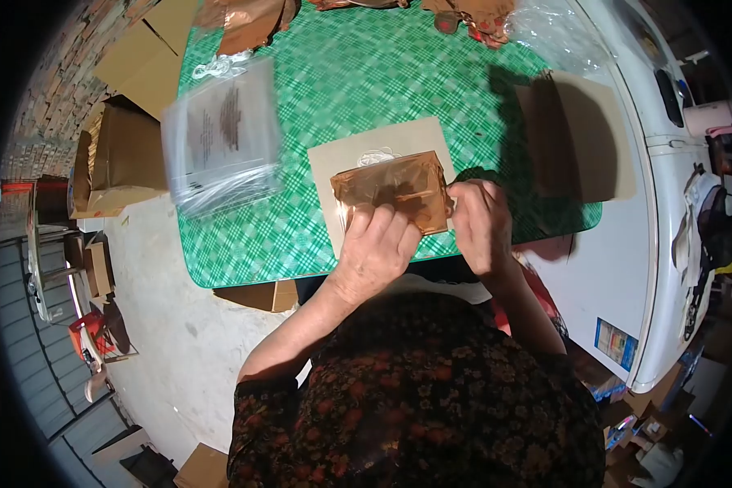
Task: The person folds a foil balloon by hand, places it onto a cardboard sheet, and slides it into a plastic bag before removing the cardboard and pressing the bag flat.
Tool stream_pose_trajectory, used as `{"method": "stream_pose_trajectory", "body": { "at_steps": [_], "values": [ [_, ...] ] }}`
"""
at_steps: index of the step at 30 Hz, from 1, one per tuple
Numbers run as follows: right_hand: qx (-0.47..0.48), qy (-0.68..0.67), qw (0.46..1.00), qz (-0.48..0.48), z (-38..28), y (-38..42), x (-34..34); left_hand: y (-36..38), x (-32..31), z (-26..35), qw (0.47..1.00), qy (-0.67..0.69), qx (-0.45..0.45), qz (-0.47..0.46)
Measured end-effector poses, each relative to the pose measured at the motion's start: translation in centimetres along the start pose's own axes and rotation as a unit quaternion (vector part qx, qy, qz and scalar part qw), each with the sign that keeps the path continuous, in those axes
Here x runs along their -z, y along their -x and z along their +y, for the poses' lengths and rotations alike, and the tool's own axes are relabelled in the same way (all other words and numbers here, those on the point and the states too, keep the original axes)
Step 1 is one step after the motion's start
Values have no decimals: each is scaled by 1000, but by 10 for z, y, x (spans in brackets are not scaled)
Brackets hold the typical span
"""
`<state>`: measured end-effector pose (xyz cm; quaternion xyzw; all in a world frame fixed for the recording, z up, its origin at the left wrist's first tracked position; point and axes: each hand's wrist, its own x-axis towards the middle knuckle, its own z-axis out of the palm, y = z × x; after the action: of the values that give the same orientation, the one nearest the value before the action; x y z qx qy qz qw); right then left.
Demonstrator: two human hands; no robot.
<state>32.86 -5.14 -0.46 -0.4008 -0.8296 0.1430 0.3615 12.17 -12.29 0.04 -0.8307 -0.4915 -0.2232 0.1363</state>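
Note:
A flat clear packet with a brown folded item inside (394, 189) lies on a beige cardboard sheet (342, 159) on the green checked table (358, 81). My left hand (374, 248) presses down on the packet's near left part. At the packet's right edge, my right hand (480, 224) pinches it with the fingertips. A small white tangle shows on the cardboard just behind the packet.
A stack of clear plastic bags (220, 138) lies on the table's left side. Brown items (248, 20) and crumpled plastic (557, 32) sit at the far edge. A cardboard piece (577, 134) lies right. Cardboard boxes (126, 150) stand on the floor left; a white appliance (659, 203) is on the right.

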Motion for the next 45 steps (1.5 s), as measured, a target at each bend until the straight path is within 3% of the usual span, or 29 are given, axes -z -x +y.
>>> {"method": "stream_pose_trajectory", "body": {
  "at_steps": [4, 10, 16, 23, 28, 35, 38, 42, 45],
  "values": [
    [5, 17, 998, -58, 4, -10, 7, -2, -3, 0, 1000, 14, 18, -11],
    [132, 48, 990, 24, 15, -84, -15, -6, -1, -1, 999, 23, 30, -18],
    [126, 128, 969, -168, 23, -124, -46, -9, 1, -6, 1000, -18, 8, 12],
    [126, 125, 949, -261, 27, -142, -45, -9, -3, -10, 999, 33, 25, -14],
    [118, 112, 949, -269, 20, -137, -41, -7, -6, -10, 988, 123, 93, -6],
    [120, 125, 940, -295, 17, -136, -39, -14, 12, -12, 974, 191, 118, -38],
    [119, 121, 949, -265, 18, -132, -42, -15, 15, -15, 967, 185, 152, -83],
    [111, 120, 949, -270, 15, -132, -40, -17, -4, -23, 980, 128, 148, -27],
    [111, 125, 945, -280, 14, -133, -40, -11, -12, -23, 978, 127, 155, -66]
  ]
}}
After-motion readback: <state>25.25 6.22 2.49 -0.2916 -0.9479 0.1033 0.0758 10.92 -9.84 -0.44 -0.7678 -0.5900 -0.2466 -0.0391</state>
